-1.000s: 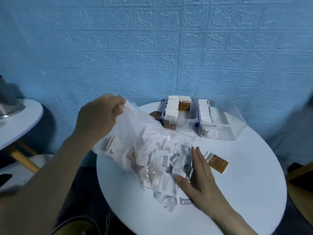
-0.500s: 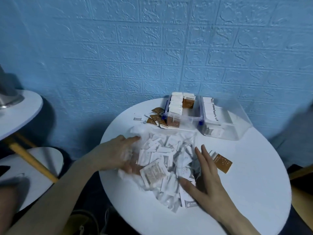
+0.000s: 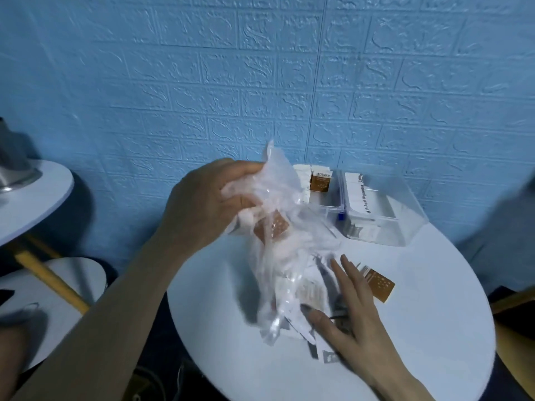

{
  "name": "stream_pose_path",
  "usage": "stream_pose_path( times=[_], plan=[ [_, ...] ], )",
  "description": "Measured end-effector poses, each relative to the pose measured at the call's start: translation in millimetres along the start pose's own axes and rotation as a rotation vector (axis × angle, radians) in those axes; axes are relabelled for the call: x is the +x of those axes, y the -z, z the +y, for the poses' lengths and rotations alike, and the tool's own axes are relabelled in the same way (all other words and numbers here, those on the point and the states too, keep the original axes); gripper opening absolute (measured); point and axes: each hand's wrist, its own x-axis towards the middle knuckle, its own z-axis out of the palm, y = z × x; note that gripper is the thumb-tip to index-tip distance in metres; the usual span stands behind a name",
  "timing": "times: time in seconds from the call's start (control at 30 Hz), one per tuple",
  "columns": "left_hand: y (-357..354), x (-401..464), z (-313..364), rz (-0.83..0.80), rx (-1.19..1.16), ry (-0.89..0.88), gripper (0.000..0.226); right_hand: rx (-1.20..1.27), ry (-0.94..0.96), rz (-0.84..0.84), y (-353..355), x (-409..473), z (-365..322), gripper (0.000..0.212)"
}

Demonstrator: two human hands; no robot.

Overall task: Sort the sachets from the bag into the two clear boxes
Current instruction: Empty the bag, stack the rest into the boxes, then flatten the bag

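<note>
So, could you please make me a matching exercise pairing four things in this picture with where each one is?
Things:
1. plastic bag
2. brown sachet
3. right hand
4. right clear box

Places:
A. lying flat on the white table, just right of the right hand
B. at the table's far edge, by the blue wall
C. lifted above the table, gripped by the left hand
D. fingers spread over the spilled sachets

Pairs: 1-C, 2-A, 3-D, 4-B
</note>
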Motion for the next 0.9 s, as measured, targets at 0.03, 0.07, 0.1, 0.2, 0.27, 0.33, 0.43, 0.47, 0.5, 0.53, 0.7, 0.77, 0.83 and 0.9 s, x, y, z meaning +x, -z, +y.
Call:
stream_pose_path(
  times=[0.03, 0.07, 0.1, 0.2, 0.27, 0.33, 0.43, 0.47, 0.5, 0.53, 0.7, 0.77, 0.83, 0.9],
  plan=[
    [2.0, 2.1, 2.4, 0.028, -0.036, 0.034, 0.044, -0.024, -0.001, -0.014, -0.1, -0.1, 0.2, 0.084],
    [3.9, 2.8, 3.3, 0.051, -0.096, 0.069, 0.044, -0.049, -0.003, -0.029, -0.2, -0.4, 0.3, 0.084],
    [4.5, 2.7, 1.5, 0.075, -0.165, 0.102, 0.043, -0.077, -0.004, -0.045, -0.3, -0.4, -0.1, 0.085],
    [2.4, -1.9, -10.3, 0.2, -0.38, 0.257, 0.037, -0.146, -0.006, -0.074, -0.9, 0.5, -0.8, 0.085],
    [-4.0, -8.8, -26.3, 0.255, -0.464, 0.394, 0.038, -0.165, -0.003, -0.083, -0.6, 1.2, -1.3, 0.085],
    [-10.9, -20.4, -46.9, 0.224, -0.454, 0.483, 0.04, -0.196, 0.022, -0.088, -1.3, 1.5, -0.8, 0.087],
    [-13.1, -38.1, -79.7, 0.119, -0.256, 0.517, 0.038, -0.246, 0.071, -0.083, -2.6, 1.4, -1.4, 0.087],
    [-11.8, -42.8, -89.6, 0.056, -0.091, 0.479, 0.038, -0.26, 0.104, -0.073, -3.1, 1.2, -2.9, 0.084],
    [-11.2, -46.4, -97.0, -0.014, 0.081, 0.428, 0.039, -0.276, 0.151, -0.058, -3.5, 0.2, -3.9, 0.082],
    [-10.3, -50.6, -101.3, -0.077, 0.205, 0.391, 0.041, -0.298, 0.208, -0.047, -4.4, -1.0, -5.4, 0.08],
    [-11.6, -71.0, -103.4, -0.109, 0.187, 0.258, 0.079, -0.447, 0.404, -0.096, -10.2, -3.9, -8.0, 0.086],
    [-14.8, -77.0, -102.9, -0.153, 0.24, 0.181, 0.085, -0.485, 0.439, -0.122, -13.7, -3.3, -3.5, 0.087],
    [-21.6, -82.0, -104.9, -0.274, 0.367, 0.211, 0.102, -0.507, 0.439, -0.124, -15.2, -1.9, 2.4, 0.081],
    [-29.5, -87.4, -110.7, -0.338, 0.446, 0.272, 0.117, -0.519, 0.398, -0.108, -11.7, 0.2, 8.4, 0.075]
  ],
)
